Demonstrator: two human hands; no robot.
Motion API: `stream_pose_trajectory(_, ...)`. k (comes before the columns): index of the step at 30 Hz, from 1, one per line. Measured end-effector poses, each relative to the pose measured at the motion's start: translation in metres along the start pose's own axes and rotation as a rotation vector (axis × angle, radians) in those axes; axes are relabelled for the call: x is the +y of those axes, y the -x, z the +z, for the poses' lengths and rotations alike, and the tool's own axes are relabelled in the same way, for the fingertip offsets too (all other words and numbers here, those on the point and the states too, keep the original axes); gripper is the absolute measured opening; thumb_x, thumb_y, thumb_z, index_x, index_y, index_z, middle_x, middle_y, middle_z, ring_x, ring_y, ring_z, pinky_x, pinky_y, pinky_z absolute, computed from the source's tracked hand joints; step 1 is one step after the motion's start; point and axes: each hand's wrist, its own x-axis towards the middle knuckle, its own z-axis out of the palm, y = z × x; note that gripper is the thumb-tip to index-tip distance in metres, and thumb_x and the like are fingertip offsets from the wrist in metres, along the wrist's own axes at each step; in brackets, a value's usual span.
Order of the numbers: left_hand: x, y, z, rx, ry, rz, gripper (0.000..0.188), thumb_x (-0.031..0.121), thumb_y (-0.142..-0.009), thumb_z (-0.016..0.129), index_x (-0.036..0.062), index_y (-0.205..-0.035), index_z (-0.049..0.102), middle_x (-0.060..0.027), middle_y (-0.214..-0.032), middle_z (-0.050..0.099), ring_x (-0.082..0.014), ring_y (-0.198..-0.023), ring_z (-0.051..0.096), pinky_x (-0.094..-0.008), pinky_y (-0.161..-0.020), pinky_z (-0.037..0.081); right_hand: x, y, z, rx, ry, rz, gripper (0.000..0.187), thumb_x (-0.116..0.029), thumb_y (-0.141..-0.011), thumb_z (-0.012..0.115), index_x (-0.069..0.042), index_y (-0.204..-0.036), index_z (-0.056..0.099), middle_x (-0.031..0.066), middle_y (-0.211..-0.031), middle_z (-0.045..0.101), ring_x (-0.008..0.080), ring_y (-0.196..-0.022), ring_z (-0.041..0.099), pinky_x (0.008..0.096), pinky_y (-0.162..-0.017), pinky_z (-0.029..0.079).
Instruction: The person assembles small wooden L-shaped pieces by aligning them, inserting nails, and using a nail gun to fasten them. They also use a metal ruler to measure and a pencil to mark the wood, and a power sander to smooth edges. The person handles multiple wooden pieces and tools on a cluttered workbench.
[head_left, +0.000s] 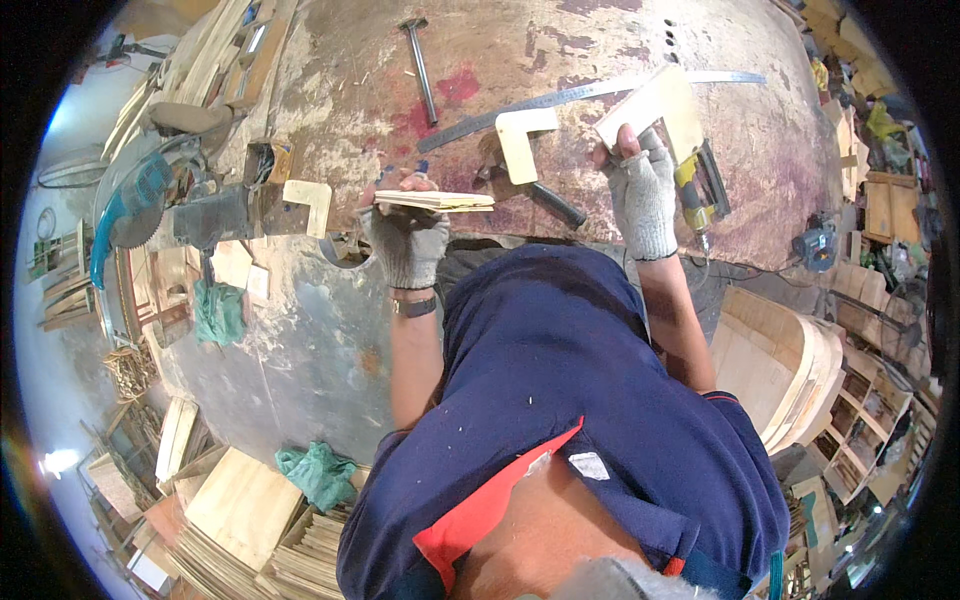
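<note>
My left hand [405,240], in a grey fingerless glove, grips a small stack of thin plywood pieces [440,201], seen nearly edge-on. My right hand [642,195], gloved alike, holds a pale L-shaped wooden piece [668,105] up over the workbench, thumb on its near end. Between the hands another L-shaped piece [518,150] lies on the bench, partly over a hammer with a black handle [558,204]. A third L-shaped piece [316,198] rests left of my left hand. Close to my right hand lies a yellow and black air nailer [695,200].
A long steel ruler [560,98] crosses the stained workbench [340,90], with a metal-handled hammer [418,75] beyond. At left stands a teal saw [130,215] with a toothed blade. A green cloth [318,475] and plywood stacks [240,505] are lower left; curved wooden panels [765,360] stand right.
</note>
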Motion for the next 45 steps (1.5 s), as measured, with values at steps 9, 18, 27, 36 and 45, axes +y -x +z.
stream_pose_trajectory(9, -0.026, -0.044, 0.025, -0.089, -0.55, 0.143, 0.039, 0.039, -0.1, 0.056, 0.0019, -0.113, 0.061, -0.0111, -0.094, 0.064, -0.031, -0.097, 0.064, -0.0433, -0.094, 0.054, 0.02, -0.046, -0.068, -0.215, 0.72, 0.153, 0.026, -0.026, -0.099, 0.066, 0.0, -0.099, 0.069, 0.0019, -0.075, 0.064, 0.0093, -0.063, 0.058, 0.0266, -0.059, 0.045)
stream_pose_trajectory(18, 0.009, -0.071, 0.045, -0.135, -0.642, 0.071, 0.035, 0.039, -0.104, 0.052, 0.0084, -0.116, 0.065, -0.0104, -0.095, 0.068, -0.0364, -0.097, 0.071, -0.045, -0.082, 0.061, 0.058, -0.038, -0.097, 0.002, 1.676, -0.054, 0.046, -0.036, -0.085, 0.077, -0.003, -0.115, 0.068, 0.0233, -0.105, 0.072, 0.0372, -0.095, 0.072, 0.0435, -0.079, 0.056)
stream_pose_trajectory(27, 0.025, -0.089, 0.051, -0.111, -0.612, -0.113, 0.042, 0.04, -0.102, 0.052, 0.0021, -0.115, 0.064, -0.0112, -0.098, 0.065, -0.0352, -0.101, 0.068, -0.0444, -0.09, 0.061, -0.013, 0.006, 0.046, -0.447, 1.073, -0.757, 0.033, -0.022, -0.075, 0.085, -0.01, -0.102, 0.071, 0.0078, -0.087, 0.065, 0.0285, -0.08, 0.068, 0.0389, -0.066, 0.053)
stream_pose_trajectory(36, 0.03, -0.088, 0.055, 0.224, -0.938, 0.076, 0.049, 0.056, -0.099, 0.058, 0.0076, -0.107, 0.064, -0.0075, -0.091, 0.068, -0.0271, -0.085, 0.069, -0.0381, -0.069, 0.059, 0.022, 0.008, 0.041, -0.382, 1.075, -0.666, 0.019, -0.019, -0.082, 0.082, -0.007, -0.09, 0.07, 0.0104, -0.081, 0.065, 0.0313, -0.072, 0.067, 0.0396, -0.062, 0.053)
stream_pose_trajectory(45, 0.004, -0.091, 0.036, 0.258, -1.675, 0.452, 0.037, 0.037, -0.102, 0.066, 0.0, -0.106, 0.065, -0.0037, -0.086, 0.066, -0.0104, -0.073, 0.059, -0.0273, -0.067, 0.05, 0.103, -0.037, -0.126, 0.204, 1.595, 0.11, 0.046, -0.042, -0.084, 0.075, -0.002, -0.104, 0.065, 0.0235, -0.096, 0.068, 0.0425, -0.095, 0.066, 0.0504, -0.083, 0.052)
